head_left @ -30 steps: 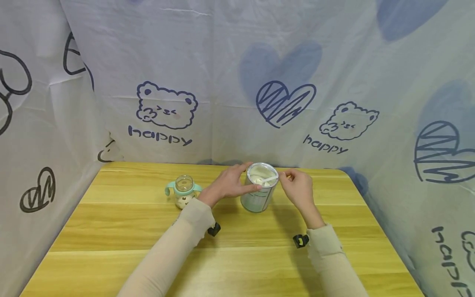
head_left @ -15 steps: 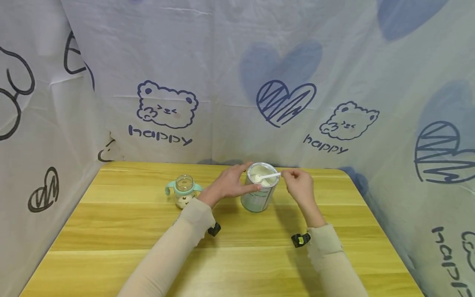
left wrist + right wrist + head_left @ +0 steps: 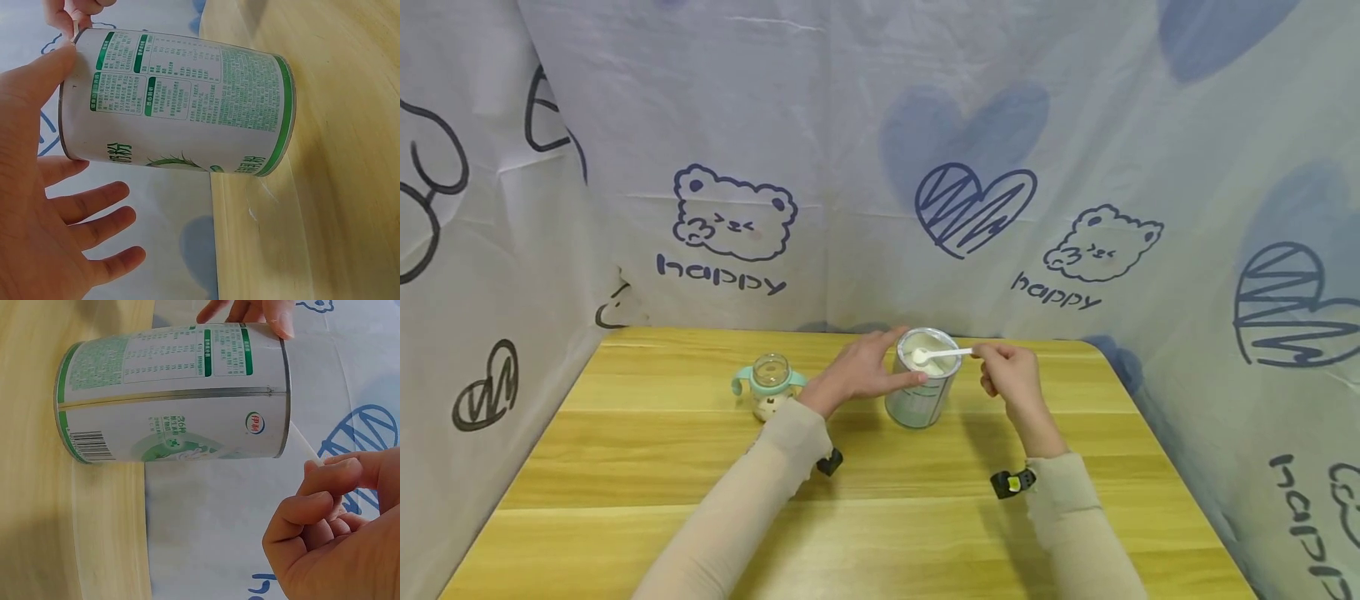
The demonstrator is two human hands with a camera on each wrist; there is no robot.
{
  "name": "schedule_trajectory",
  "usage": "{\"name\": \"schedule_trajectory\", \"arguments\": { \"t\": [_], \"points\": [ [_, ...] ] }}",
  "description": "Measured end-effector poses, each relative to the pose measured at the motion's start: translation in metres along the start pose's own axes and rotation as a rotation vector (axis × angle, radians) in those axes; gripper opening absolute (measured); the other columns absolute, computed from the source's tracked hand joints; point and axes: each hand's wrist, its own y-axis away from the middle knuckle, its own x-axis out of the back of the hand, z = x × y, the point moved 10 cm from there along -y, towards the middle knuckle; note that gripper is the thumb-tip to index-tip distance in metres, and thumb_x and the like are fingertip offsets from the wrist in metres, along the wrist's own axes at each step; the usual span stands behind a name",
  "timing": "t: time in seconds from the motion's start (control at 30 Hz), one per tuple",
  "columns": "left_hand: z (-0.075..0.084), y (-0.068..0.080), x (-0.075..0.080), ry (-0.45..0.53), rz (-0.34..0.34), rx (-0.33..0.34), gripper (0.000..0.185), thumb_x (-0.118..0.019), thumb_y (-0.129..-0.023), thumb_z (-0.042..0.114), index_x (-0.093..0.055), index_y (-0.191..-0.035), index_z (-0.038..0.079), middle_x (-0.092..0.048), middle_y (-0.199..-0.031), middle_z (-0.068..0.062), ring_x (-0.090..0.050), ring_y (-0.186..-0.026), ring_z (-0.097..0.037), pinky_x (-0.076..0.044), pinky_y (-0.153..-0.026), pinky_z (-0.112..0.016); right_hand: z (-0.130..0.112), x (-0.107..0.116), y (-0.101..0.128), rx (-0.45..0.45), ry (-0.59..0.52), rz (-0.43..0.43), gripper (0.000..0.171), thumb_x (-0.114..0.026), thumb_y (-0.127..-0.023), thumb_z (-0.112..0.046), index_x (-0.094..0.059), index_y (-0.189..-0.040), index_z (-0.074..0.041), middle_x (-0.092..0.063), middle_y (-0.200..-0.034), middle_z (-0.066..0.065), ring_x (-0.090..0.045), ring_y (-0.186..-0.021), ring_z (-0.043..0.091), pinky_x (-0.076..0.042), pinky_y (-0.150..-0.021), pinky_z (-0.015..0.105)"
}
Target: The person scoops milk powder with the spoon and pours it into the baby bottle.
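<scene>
A milk powder can (image 3: 917, 406), white and green with its top off, stands upright on the table. My left hand (image 3: 867, 368) holds the can near its rim between thumb and index finger; the other fingers (image 3: 100, 234) are spread away from it. Between thumb and fingers my right hand (image 3: 1011, 375) pinches the handle of a white measuring scoop (image 3: 951, 352), just right of the can. The scoop's bowl is over the can's mouth, with pale powder in and below it. In the right wrist view only part of the scoop's handle (image 3: 306, 442) shows beside the rim.
Left of the can stands a clear baby bottle (image 3: 771, 383) with mint-green handles, uncapped, partly behind my left forearm. The wooden table (image 3: 895, 533) ends at a printed cloth (image 3: 850, 167) behind. Black straps sit at both wrists.
The scoop has risen out of the powder, its handle now nearly level, and my right hand has shifted slightly right. My left hand and the can have stayed in place.
</scene>
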Motion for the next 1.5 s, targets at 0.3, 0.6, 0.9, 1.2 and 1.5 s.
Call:
{"name": "schedule_trajectory", "arguments": {
  "t": [0.3, 0.6, 0.9, 1.2, 1.5],
  "points": [
    [0.001, 0.001, 0.004, -0.021, 0.011, -0.004, 0.096, -0.068, -0.091, 0.07, -0.037, -0.165, 0.018, -0.05, -0.16, -0.019, -0.049, -0.146, -0.041, -0.044, -0.118, -0.062, -0.003, 0.003, 0.002, -0.037, -0.071, -0.007, 0.016, -0.067, -0.097, -0.017, -0.071, -0.093, -0.001, -0.05, -0.053, -0.007, -0.045, -0.043, 0.005, -0.04, -0.045, 0.018],
    [0.002, 0.009, 0.018, -0.069, 0.032, -0.021, 0.097, -0.069, -0.09, 0.07, -0.039, -0.163, 0.015, -0.046, -0.164, -0.016, -0.043, -0.151, -0.04, -0.037, -0.123, -0.063, -0.012, 0.001, 0.003, -0.032, -0.117, -0.017, 0.018, -0.068, -0.098, -0.019, -0.074, -0.086, -0.008, -0.049, -0.052, -0.007, -0.045, -0.046, 0.006, -0.041, -0.047, 0.018],
    [-0.01, 0.022, 0.039, -0.081, 0.062, 0.021, 0.092, -0.07, -0.089, 0.071, -0.044, -0.161, 0.018, -0.049, -0.163, -0.01, -0.043, -0.152, -0.038, -0.025, -0.125, -0.071, -0.028, -0.013, 0.007, 0.007, -0.134, -0.042, 0.018, -0.067, -0.099, -0.019, -0.073, -0.094, -0.003, -0.048, -0.053, -0.007, -0.044, -0.045, 0.006, -0.041, -0.047, 0.018],
    [-0.029, 0.046, 0.07, -0.104, 0.109, 0.023, 0.085, -0.07, -0.092, 0.066, -0.048, -0.158, 0.017, -0.05, -0.162, -0.01, -0.045, -0.151, -0.037, -0.031, -0.125, -0.065, -0.041, -0.044, 0.01, 0.024, -0.168, -0.114, 0.017, -0.067, -0.098, -0.016, -0.073, -0.092, 0.0, -0.049, -0.054, -0.005, -0.044, -0.044, 0.006, -0.04, -0.046, 0.018],
    [-0.06, 0.073, 0.088, -0.075, 0.113, 0.077, 0.089, -0.07, -0.091, 0.068, -0.045, -0.16, 0.017, -0.046, -0.165, -0.011, -0.042, -0.152, -0.036, -0.032, -0.126, -0.061, -0.053, -0.081, 0.017, 0.046, -0.186, -0.18, 0.02, -0.067, -0.099, -0.017, -0.071, -0.096, 0.002, -0.046, -0.053, -0.005, -0.042, -0.044, 0.006, -0.037, -0.046, 0.018]
  ]
}}
